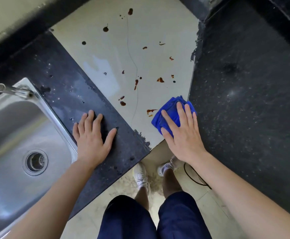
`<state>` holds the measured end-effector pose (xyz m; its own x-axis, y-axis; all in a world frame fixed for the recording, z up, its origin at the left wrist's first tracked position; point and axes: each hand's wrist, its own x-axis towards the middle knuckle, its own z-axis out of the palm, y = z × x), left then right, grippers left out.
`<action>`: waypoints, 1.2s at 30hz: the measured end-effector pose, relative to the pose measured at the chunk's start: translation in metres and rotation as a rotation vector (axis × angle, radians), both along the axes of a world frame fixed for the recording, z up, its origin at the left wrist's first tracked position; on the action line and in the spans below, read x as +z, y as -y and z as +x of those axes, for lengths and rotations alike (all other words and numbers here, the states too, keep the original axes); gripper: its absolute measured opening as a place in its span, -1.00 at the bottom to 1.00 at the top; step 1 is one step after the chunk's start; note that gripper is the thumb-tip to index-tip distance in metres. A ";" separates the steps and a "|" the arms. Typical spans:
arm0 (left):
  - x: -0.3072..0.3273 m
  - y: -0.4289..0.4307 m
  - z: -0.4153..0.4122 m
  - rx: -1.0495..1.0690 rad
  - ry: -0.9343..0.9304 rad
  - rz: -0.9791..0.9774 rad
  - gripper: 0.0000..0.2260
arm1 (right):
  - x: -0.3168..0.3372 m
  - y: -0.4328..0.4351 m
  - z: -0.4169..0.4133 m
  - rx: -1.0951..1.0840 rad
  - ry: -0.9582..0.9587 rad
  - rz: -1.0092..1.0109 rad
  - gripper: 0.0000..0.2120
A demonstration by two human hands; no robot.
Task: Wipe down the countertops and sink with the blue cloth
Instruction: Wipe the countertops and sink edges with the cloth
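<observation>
With the right hand (182, 135) spread flat on the folded blue cloth (173, 104) at the pale corner countertop's (158, 31) near edge and the left hand (92, 135) flat, holding nothing, on the dark countertop (68, 94), a light pass may smear the brown stains (160, 80) instead of lifting them.

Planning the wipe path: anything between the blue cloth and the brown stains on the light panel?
Nothing visible. The right hand presses the blue cloth flat at the near right corner of the light panel. The nearest stain lies just left of it, with only bare surface between.
</observation>
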<state>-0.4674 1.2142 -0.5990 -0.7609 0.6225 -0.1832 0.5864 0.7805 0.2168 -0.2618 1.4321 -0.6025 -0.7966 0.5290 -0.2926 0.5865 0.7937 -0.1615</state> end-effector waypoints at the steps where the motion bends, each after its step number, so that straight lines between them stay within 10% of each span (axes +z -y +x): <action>1: 0.000 -0.001 0.000 0.004 0.002 -0.004 -0.42 | -0.001 -0.002 -0.004 0.000 -0.003 -0.003 -0.43; 18: 0.009 -0.009 0.002 -0.098 0.020 -0.012 -0.41 | 0.005 0.053 -0.003 0.112 -0.010 -0.093 -0.44; 28: 0.010 -0.005 0.002 -0.122 0.033 -0.008 -0.47 | -0.001 -0.026 -0.157 0.060 -0.069 -0.102 -0.45; 36: 0.010 -0.015 -0.042 0.034 0.003 0.041 -0.49 | -0.001 0.035 -0.005 0.072 -0.091 -0.089 -0.46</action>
<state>-0.5097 1.2288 -0.5888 -0.7815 0.6030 -0.1602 0.5587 0.7906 0.2507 -0.2667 1.3968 -0.6033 -0.8569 0.4448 -0.2607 0.5082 0.8136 -0.2825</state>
